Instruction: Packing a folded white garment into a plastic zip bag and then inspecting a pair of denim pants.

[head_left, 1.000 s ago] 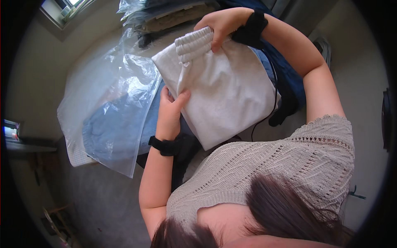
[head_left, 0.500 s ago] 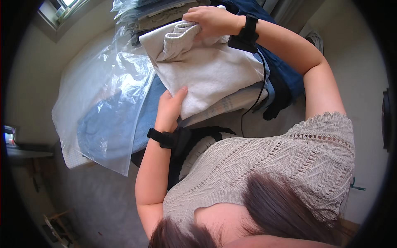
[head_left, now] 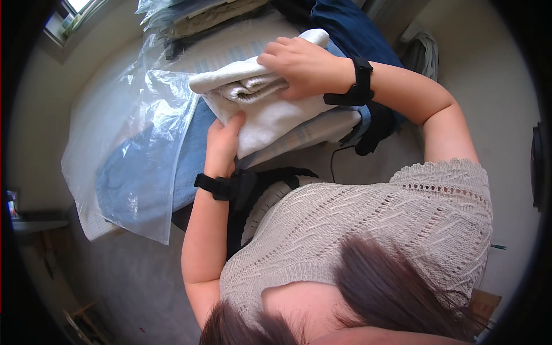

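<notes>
A white fabric garment (head_left: 270, 123) with a gathered elastic band lies partly folded before me, its far edge doubled over into a thick roll. Across that roll my right hand (head_left: 307, 66) is closed, palm down, with the fingers on the cloth and the band tucked beneath. My left hand (head_left: 221, 144) pinches the near left edge, thumb on top; its other fingers are mostly hidden. Under the garment is a pale plaid cloth (head_left: 322, 135). Beside my left hand lies blue fleecy fabric (head_left: 195, 155), partly covered by a clear plastic bag (head_left: 132, 138).
Behind the garment is a stack of folded clothes (head_left: 213, 20) in clear plastic. Dark blue fabric (head_left: 356, 34) lies at the far right, and a black strap-like piece (head_left: 376, 132) hangs near the plaid cloth. A window (head_left: 75, 8) is at the upper left.
The garment's far edge has been turned over toward me into a roll, partly covering the elastic band. My right hand has come nearer with it; my left hand keeps its hold.
</notes>
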`<state>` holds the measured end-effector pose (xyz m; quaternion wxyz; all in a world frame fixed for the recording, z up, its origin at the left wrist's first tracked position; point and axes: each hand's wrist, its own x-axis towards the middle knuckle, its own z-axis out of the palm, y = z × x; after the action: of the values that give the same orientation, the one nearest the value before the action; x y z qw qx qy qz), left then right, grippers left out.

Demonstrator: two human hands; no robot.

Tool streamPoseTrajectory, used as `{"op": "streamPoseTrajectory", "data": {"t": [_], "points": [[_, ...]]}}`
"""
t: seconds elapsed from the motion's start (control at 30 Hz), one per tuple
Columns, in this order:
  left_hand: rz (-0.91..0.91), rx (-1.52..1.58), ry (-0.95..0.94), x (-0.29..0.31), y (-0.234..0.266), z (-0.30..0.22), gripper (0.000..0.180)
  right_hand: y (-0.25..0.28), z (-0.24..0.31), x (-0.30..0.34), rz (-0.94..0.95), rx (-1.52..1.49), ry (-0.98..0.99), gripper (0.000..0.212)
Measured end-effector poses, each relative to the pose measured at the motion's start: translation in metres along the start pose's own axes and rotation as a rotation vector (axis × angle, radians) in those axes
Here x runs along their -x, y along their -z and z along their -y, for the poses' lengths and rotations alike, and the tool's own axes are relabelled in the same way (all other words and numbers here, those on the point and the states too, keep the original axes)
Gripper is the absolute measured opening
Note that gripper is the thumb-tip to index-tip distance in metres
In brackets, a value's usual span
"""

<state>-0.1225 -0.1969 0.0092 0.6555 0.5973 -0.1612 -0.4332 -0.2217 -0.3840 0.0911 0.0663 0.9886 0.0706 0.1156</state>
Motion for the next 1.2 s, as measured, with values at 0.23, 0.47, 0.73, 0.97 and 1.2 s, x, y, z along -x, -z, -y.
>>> {"op": "streamPoseTrajectory", "data": {"t": [0.23, 0.47, 0.73, 0.97, 1.2], "points": [[-0.043, -0.009, 0.04, -0.001, 0.001, 0.003, 0.036, 0.004, -0.013, -0.022, -0.002, -0.15, -0.198, 0.041], [-0.089, 0.021, 0.065, -0.003, 0.003, 0.001, 0.038, 0.023, 0.012, 0.007, -0.037, -0.153, -0.138, 0.045], [-0.044, 0.101, 0.051, -0.004, 0.006, 0.002, 0.037, -0.001, 0.047, 0.052, 0.047, -0.074, -0.096, 0.092], [-0.041, -0.064, -0.032, 0.037, 0.024, -0.007, 0.036, -0.006, 0.025, 0.033, 0.066, -0.182, -0.111, 0.087], [-0.587, -1.305, -0.467, 0.106, 0.087, -0.027, 0.025, -0.001, -0.009, 0.004, 0.247, -0.312, -0.159, 0.064]]}}
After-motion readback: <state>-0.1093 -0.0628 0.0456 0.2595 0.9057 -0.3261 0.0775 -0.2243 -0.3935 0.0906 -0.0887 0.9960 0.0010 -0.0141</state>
